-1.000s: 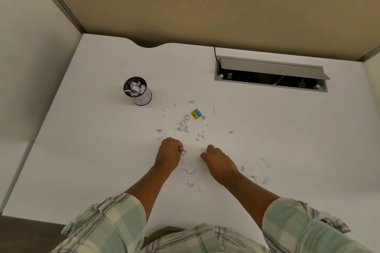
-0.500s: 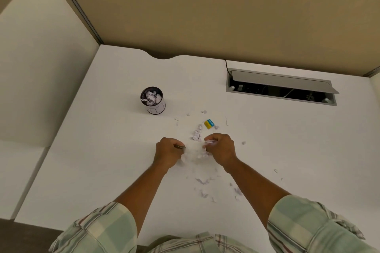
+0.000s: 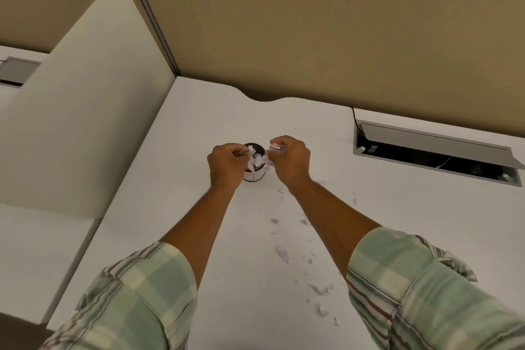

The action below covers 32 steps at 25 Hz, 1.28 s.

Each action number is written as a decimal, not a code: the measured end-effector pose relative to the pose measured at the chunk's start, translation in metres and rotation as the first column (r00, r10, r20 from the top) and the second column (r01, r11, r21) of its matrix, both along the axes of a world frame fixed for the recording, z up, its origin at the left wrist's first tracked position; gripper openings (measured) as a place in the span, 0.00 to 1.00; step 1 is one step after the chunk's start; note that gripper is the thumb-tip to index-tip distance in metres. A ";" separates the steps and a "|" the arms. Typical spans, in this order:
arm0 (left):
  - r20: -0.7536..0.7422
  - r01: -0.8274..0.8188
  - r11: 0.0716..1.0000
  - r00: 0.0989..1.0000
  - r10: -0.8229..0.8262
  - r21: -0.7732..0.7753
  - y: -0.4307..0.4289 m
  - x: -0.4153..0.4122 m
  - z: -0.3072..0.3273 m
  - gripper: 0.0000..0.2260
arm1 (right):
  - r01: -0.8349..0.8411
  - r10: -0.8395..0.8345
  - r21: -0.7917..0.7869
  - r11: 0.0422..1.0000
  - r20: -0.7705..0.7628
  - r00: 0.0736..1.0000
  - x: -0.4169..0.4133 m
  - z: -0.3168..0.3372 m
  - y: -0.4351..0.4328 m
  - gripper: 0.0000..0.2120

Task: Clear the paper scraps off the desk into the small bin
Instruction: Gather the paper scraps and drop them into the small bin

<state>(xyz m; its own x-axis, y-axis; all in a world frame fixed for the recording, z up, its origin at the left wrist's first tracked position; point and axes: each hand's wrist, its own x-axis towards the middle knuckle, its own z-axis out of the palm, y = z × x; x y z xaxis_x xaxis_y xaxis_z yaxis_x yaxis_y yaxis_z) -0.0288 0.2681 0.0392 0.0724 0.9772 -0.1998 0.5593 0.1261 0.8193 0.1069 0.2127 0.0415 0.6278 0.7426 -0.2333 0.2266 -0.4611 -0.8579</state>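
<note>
While both fists hover over the small bin [image 3: 254,172], which stands toward the far left part of the tabletop [image 3: 397,236], the left hand [image 3: 225,163] is closed around a thin greenish item and the right hand [image 3: 291,160] is pinched shut on pale scraps. Paper already heaps at the rim, so released bits could bounce back out. More paper scraps [image 3: 319,290] trail toward the near edge.

walls: tan partition panels [image 3: 326,37] | side: cream divider [image 3: 85,111] | furniture: white desk [image 3: 199,122], open cable tray [image 3: 431,150]
</note>
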 end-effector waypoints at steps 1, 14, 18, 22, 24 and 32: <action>-0.027 0.026 0.999 0.999 -0.025 0.027 0.006 0.002 -0.002 0.04 | -0.018 0.019 -0.006 1.000 0.043 0.999 -0.003 -0.001 0.009 0.10; -0.122 0.225 0.974 0.968 -0.220 0.027 0.025 -0.018 -0.018 0.11 | -0.266 0.275 -0.068 0.962 0.237 0.932 -0.022 -0.019 0.030 0.16; -0.185 0.163 0.987 0.970 -0.160 0.004 0.026 -0.026 -0.025 0.12 | -0.308 0.320 -0.089 0.947 0.329 0.888 -0.023 -0.018 0.029 0.10; -0.121 0.115 0.991 0.985 -0.122 -0.064 0.026 -0.028 -0.030 0.12 | -0.358 0.466 -0.336 0.871 0.337 0.818 -0.025 -0.024 0.043 0.09; -0.069 0.081 0.990 0.994 -0.089 -0.113 0.026 -0.027 -0.031 0.13 | -0.359 0.533 -0.566 0.742 0.174 0.828 -0.033 -0.027 0.062 0.11; 0.024 -0.008 0.979 1.000 0.013 -0.204 0.027 -0.027 -0.031 0.13 | -0.441 0.678 -0.764 0.471 -0.006 0.735 -0.046 -0.029 0.089 0.14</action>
